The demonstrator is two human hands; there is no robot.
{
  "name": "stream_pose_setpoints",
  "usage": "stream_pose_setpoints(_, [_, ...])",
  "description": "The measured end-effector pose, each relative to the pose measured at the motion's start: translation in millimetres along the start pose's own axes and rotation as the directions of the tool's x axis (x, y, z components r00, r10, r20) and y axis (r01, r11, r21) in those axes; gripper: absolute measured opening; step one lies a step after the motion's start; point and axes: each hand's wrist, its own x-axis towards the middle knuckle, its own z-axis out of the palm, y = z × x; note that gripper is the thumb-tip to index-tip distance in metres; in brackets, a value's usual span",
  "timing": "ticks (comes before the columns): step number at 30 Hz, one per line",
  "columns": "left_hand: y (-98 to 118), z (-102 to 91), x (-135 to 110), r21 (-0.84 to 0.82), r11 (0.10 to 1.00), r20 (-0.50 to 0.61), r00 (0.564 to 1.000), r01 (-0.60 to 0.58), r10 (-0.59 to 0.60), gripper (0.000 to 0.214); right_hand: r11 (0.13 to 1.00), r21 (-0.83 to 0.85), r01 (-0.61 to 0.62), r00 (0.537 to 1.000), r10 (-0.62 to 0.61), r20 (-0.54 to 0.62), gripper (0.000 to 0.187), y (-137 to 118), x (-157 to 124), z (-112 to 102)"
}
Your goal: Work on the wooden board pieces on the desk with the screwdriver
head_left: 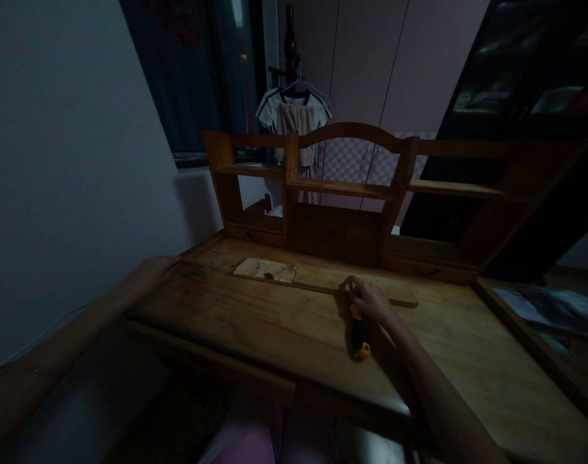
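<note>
My right hand [371, 299] is closed over the desk, its fingertips pinched at the front edge of a long, flat wooden board [322, 276]. From under it sticks a yellow-and-black handle [360, 335] of a tool, pointing toward me; the tool's working end is hidden, so its exact kind does not show. The board's left part has a pale, torn surface with a dark patch. On the left side of the desk lies my left hand [159, 269], fingers stretched toward some small, thin metal pieces [214, 264]. Shadow blurs its fingertips, and I see nothing clearly held there.
The wooden desk [255, 316] carries a shelf unit [346, 187] along its back. A wall [105, 161] closes off the left. Beyond the desk's right rim lie papers or plastic-wrapped things [554, 309]. Clothes [296, 119] hang behind the shelf. The room is dim.
</note>
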Motion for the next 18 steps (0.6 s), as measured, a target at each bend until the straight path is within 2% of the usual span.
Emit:
stream_pose_setpoints(4, [-8.9,0.9,9.7,0.050,0.998,0.033,0.998,0.047,-0.049,0.055,1.000,-0.005,-0.004,1.000,0.004,0.000,0.033,0.9,0.3,0.7])
stream_pose_setpoints(8, [-12.3,6.3,10.6,0.047,0.999,0.012,1.000,0.020,-0.020,0.066,1.000,-0.002,-0.001,1.000,0.001,0.004,0.033,0.7,-0.1,0.7])
stream_pose_setpoints(14, [-1.9,13.4,5.2,0.029,0.999,0.047,0.998,-0.039,0.037,0.080,1.000,0.001,-0.003,1.000,0.003,-0.006,0.032,-1.6,0.6,-0.1])
stream_pose_setpoints(18, [4.7,13.8,4.7,0.033,0.998,0.071,0.996,-0.051,0.049,0.075,1.000,0.006,-0.009,1.000,0.009,-0.002,0.031,-1.7,0.6,-0.4])
